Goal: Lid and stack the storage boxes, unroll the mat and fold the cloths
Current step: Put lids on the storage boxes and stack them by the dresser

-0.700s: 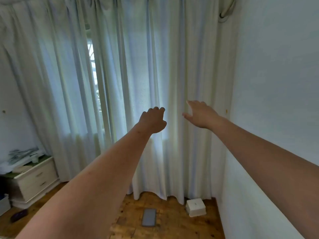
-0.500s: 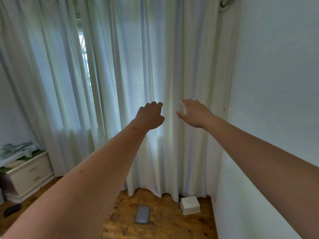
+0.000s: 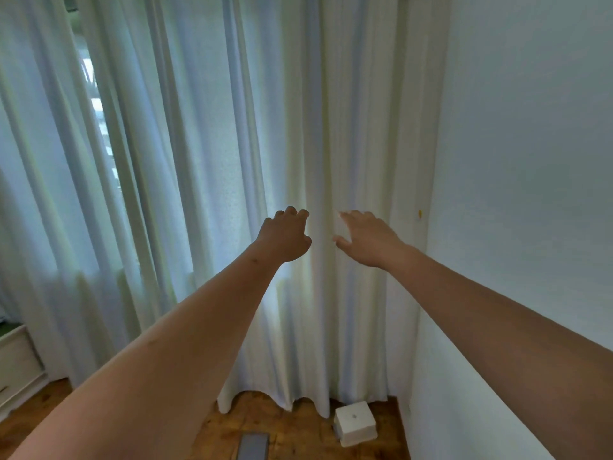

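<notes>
Though well below left grip (image 3: 283,235) and right grip (image 3: 368,239), white box (image 3: 355,423).

Behind the left hand (image 3: 284,236) and right hand (image 3: 369,239), the curtain (image 3: 199,161) was plain white. Below them the wooden floor (image 3: 298,433) was warm brown, bearing a white box (image 3: 355,423) and a grey slab (image 3: 253,447).

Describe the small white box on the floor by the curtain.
The small white square box, plastic by its look, sits on the brown wooden floor in the corner, below the hem of the pale curtain and near the white wall. Its flat top bears a small dark mark in the middle. Nothing rests on it.
</notes>
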The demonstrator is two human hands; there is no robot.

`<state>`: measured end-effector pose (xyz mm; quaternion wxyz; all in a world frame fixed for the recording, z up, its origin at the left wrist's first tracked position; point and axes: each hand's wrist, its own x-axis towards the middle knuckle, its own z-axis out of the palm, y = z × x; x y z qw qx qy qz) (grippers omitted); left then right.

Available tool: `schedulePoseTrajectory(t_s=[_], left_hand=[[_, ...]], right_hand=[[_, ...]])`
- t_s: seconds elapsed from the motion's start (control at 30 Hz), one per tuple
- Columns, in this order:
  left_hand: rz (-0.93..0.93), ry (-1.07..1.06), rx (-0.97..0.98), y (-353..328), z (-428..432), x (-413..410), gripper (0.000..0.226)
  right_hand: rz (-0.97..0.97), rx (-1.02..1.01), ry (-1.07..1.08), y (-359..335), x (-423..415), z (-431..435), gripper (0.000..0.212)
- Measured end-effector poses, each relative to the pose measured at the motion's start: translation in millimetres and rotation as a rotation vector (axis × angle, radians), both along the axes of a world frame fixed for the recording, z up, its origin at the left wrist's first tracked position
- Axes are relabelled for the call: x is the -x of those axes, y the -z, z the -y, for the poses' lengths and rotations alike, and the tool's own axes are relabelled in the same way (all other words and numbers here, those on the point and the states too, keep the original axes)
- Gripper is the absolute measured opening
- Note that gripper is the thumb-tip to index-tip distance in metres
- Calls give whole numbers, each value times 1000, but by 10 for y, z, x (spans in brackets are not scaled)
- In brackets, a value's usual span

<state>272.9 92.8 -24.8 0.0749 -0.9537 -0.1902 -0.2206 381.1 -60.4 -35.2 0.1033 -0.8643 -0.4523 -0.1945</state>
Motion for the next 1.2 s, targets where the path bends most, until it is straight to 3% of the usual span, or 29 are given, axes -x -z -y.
schedulePoseTrajectory(t_s=[0.23,0.53,0.87,1.2], left_hand=[[18,43,121,-71,-510,-1001,55],[27,136,124,154,-833,-2292,58],[22,50,113,337,-1718,-4028,55],[-108,0,208,949,-2509,-5354,60]], right_hand=[[-2,6,79,-153,-806,-343,66],[-44,20,133,95,-2041,-771,66],[-60,23,69,294,-4044,-1721,67],[-299,100,38,997,-5616,-2684,65]])
